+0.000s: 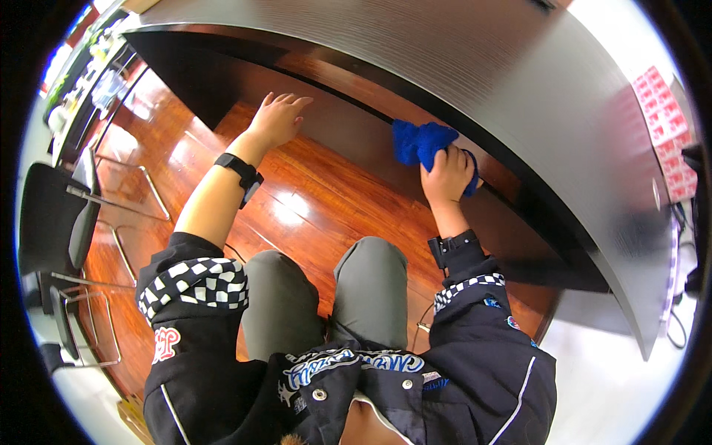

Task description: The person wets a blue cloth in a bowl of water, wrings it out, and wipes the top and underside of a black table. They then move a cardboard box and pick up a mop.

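Note:
My right hand (449, 172) is closed around a blue cloth (425, 142), pressed near the dark ledge under the front edge of a dark wood-grain desk (473, 61). Part of the cloth hangs out on both sides of the fingers. My left hand (279, 119) holds nothing; its fingers are apart and it hovers in front of the desk's brown lower panel (334, 119). A black watch is on the left wrist, and a black band is on the right one.
Black chairs with metal legs (83, 217) stand at the left on the glossy wooden floor (311, 194). A long table with bottles and plants is at the upper left. Red-and-white patterned packs (662, 128) and cables lie beyond the desk's right side.

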`<state>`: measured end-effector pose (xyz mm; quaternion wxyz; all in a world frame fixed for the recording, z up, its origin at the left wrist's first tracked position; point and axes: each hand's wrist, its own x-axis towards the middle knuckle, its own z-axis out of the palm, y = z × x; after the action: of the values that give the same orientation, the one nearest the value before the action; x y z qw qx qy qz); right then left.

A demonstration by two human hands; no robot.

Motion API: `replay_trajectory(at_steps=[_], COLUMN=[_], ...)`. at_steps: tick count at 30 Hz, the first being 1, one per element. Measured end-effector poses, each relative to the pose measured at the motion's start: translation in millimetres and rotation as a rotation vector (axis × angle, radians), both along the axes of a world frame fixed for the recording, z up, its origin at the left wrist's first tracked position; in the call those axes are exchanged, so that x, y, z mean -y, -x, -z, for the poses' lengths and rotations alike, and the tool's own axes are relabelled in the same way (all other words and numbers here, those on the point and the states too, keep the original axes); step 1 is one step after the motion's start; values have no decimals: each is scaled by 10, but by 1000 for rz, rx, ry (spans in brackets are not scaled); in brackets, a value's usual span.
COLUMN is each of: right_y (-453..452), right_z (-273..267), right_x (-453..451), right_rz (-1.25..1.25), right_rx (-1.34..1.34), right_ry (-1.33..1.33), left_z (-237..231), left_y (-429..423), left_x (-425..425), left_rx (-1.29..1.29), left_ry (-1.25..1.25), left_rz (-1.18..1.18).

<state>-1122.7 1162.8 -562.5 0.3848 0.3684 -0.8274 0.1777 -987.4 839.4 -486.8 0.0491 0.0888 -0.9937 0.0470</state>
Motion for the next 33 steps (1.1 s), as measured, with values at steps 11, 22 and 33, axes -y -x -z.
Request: replay_trajectory(at_steps=[11, 22, 33], right_y=[-52, -75, -322], right_z=[-143, -127, -274], right_x=[966, 1058, 2399], right_rz=[-142, -50, -6], right_rx=[-63, -36, 24], right_ry=[-66, -13, -99], left_z=[-621, -213, 379], left_y=[-276, -51, 316], left_x=[70, 226, 1502], left_rx=[-198, -293, -493], left_ry=[40, -125, -169], left_rz=[-29, 13, 208])
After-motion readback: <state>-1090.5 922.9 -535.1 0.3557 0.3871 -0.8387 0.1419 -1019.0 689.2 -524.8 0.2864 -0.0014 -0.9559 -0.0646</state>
